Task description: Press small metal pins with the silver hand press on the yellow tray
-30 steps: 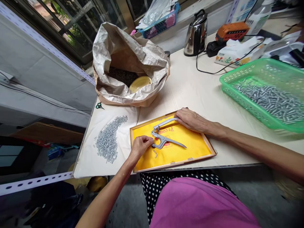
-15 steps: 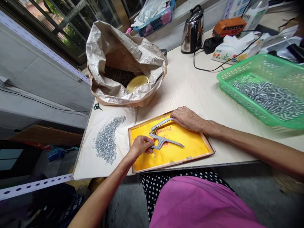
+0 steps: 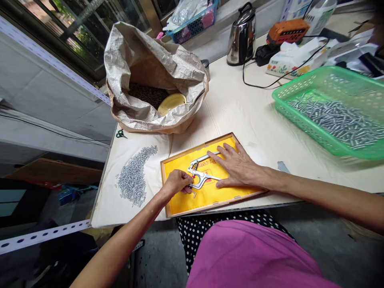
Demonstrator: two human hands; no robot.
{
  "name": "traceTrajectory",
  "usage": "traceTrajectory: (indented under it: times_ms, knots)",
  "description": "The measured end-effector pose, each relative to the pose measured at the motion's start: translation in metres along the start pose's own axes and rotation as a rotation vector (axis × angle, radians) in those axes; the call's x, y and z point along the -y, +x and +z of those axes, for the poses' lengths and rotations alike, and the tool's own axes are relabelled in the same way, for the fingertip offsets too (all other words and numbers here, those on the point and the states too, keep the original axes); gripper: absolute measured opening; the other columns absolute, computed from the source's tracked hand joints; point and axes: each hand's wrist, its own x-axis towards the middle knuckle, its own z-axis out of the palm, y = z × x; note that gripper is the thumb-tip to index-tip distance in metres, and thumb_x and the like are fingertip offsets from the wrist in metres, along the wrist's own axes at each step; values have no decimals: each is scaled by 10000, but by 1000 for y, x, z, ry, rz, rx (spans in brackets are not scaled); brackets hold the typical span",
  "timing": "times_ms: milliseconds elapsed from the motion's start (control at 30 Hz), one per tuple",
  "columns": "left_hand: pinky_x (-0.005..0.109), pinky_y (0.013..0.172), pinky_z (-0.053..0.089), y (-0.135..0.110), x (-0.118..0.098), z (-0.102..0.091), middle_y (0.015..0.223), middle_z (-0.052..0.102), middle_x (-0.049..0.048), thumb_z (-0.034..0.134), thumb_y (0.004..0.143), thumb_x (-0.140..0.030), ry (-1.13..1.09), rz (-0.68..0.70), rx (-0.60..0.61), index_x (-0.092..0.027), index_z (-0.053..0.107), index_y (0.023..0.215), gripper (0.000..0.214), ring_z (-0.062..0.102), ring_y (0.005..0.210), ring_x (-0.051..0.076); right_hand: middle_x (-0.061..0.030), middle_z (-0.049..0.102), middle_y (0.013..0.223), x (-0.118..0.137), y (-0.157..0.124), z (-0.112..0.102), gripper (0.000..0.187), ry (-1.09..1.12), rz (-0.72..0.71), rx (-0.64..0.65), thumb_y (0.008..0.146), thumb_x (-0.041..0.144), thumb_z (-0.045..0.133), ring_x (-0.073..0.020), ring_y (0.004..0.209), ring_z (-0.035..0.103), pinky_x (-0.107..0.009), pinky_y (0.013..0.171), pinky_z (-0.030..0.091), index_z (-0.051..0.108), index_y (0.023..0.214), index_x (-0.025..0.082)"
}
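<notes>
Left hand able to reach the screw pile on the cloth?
Likely yes: the left hand sits by the tray's wooden rim, and the screw pile lies just past it, nothing between. It would have to leave the pliers first.

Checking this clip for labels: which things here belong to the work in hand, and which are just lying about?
In use: left hand, right hand, metal hand pliers, yellow-lined wooden tray, fastener pile, green basket of fasteners.
Lying about: steel kettle, paper sack, scissors, tissue box.
</notes>
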Motion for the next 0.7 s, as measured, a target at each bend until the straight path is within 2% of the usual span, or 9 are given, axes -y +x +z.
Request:
traceTrajectory:
  times_ms: [100,267,567,633,700]
  knots:
    - [186,484,508,1,1,0,487,660,13,663,835,-140,16,7,-5,-134,653,672,164,676,479,138,-200,547,1368,6,-3,-2,982,-45,7,21,722,770,627,-437,1257,445,-627,1037,264,368,1500,230]
    - [209,508,523,3,7,0,485,659,20,701,817,-178,8,28,-9,-132,661,659,169,680,485,154,-200,603,1266,13,-3,-5,844,-81,30,44,803,659,612,-385,1109,526,-579,991,294,413,1466,175]
    - [242,548,528,3,8,1,474,639,6,638,861,-164,-3,3,-1,-143,654,710,153,665,491,158,-155,651,1128,19,-10,-6,680,-59,9,-2,870,546,602,-331,980,533,-445,845,355,454,1402,150]
    - [271,597,542,-3,9,3,533,661,24,637,872,-200,107,35,-51,-144,658,723,160,683,548,176,-146,650,1113,21,-11,-6,637,-45,15,0,884,498,610,-319,974,530,-412,800,363,458,1393,147]
    - [310,685,556,-12,10,8,709,715,65,656,873,-242,327,170,-222,-144,666,764,147,710,686,206,-137,646,1102,23,-12,-6,602,-28,18,9,898,440,615,-310,981,529,-391,779,366,453,1394,140]
